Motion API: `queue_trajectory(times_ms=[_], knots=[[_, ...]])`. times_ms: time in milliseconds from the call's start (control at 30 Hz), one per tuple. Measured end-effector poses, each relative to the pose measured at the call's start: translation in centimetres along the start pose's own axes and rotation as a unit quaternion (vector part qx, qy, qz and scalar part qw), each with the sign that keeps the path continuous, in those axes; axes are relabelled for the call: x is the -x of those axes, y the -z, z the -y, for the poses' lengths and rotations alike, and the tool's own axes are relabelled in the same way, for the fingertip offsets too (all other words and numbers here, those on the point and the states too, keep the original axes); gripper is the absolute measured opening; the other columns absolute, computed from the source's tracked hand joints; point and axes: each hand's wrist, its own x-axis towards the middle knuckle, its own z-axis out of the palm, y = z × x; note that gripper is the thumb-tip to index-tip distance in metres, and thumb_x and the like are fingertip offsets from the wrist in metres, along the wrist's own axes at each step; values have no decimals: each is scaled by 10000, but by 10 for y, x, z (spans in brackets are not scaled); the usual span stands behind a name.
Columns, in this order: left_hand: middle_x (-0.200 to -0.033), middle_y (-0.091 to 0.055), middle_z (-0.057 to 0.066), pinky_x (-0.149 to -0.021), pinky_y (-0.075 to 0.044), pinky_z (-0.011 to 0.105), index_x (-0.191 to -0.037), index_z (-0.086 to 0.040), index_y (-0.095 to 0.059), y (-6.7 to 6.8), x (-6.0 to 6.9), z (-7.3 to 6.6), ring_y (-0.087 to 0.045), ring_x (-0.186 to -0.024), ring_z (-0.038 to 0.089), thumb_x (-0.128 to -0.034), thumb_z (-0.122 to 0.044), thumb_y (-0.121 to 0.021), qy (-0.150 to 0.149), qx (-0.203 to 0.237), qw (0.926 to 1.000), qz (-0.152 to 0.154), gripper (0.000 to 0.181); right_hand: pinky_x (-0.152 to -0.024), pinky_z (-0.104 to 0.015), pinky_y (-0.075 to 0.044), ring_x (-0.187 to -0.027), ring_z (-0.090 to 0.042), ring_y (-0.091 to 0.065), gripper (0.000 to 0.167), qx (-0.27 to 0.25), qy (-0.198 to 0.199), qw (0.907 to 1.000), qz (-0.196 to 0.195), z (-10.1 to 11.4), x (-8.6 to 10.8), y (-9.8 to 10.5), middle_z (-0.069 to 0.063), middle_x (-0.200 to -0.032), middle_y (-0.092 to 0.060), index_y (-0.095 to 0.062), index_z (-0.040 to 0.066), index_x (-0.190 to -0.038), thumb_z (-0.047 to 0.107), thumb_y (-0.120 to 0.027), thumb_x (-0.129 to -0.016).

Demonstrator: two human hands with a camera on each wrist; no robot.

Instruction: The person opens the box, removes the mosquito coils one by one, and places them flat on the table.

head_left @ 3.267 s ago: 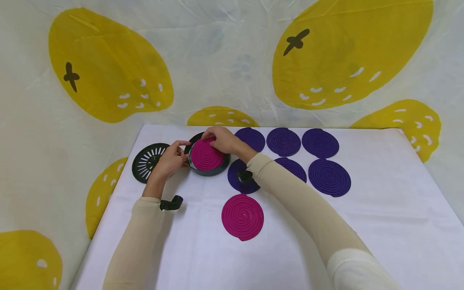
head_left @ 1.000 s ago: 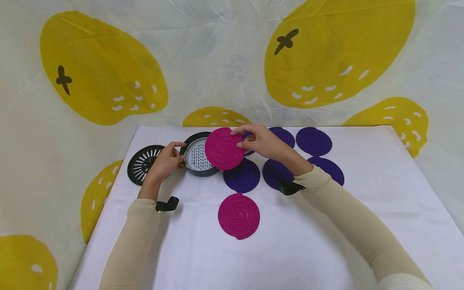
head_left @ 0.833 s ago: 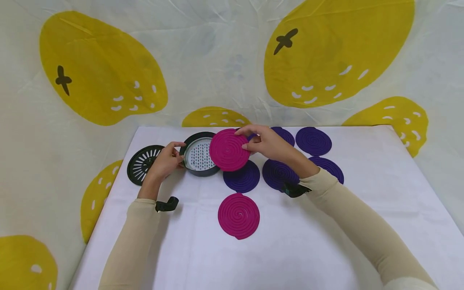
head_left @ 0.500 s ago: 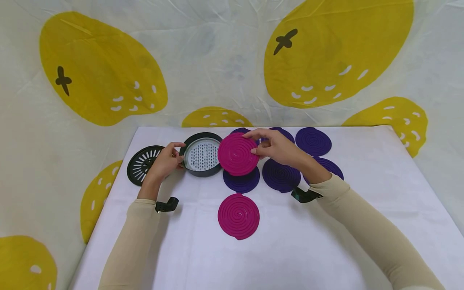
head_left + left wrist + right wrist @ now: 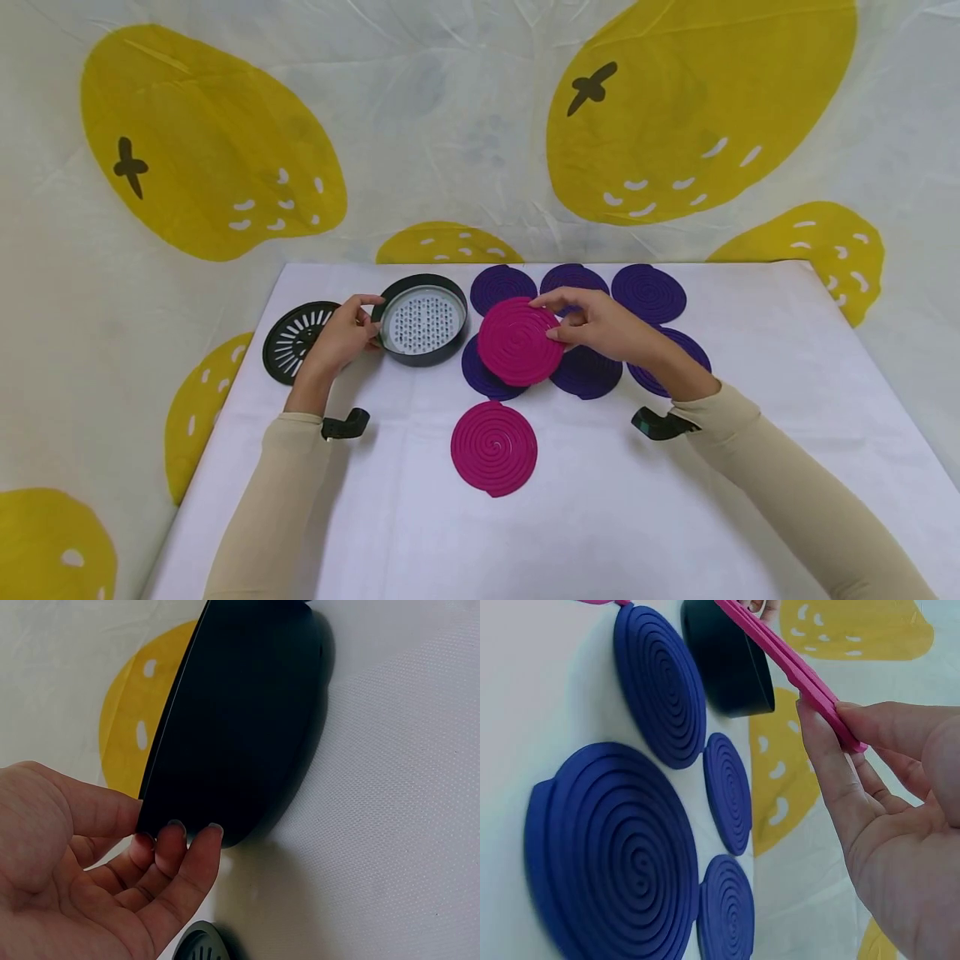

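My left hand (image 5: 347, 333) pinches the left rim of a dark round container (image 5: 425, 360), whose inside shows a pale perforated base. In the left wrist view, the thumb and fingertips grip that container (image 5: 232, 727) at its edge. With thumb and fingers, my right hand (image 5: 600, 327) pinches a pink spiral coaster (image 5: 517, 343) by its right edge, above the purple coasters. Seen edge-on in the right wrist view, the pink coaster (image 5: 802, 671) has a line along its side; I cannot tell whether it is one layer or two. Another pink coaster (image 5: 493, 448) lies in front.
Several purple spiral coasters lie in two rows right of the container, including one at the back right (image 5: 648, 293). A black slotted disc (image 5: 283, 343) lies to the left, partly behind my left hand. The white tabletop (image 5: 637, 525) ends at a lemon-print cloth (image 5: 465, 150).
My right hand has lifted the pink coaster out of the container and carried it right and towards me. The perforated base is now uncovered. My left hand has stayed on the rim.
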Motion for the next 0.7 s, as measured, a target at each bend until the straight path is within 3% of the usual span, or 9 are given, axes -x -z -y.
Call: queue_trajectory(times_ms=[333,700], knots=[[-956,-388,96,-826,-589,427,-1459,-101,-472,0,0,-1,-552,-844,279,-1012,-10,-550,30,-17,10000,-15,463,-780,-364,-615,-940,-254,-721,454,-73,-179,9998,101,-15,22,5,-195,-1266,-588,-587,89,-1387,-18,-659,-951],[-955,-385,98,-842,-582,446,-1456,-88,-474,0,2,-2,-542,-848,279,-1008,-4,-554,19,-25,10000,-22,463,-770,-313,-607,-797,-189,-678,415,195,-155,9994,230,-28,45,9,-167,-1160,-630,-617,84,-1345,12,-679,-941]])
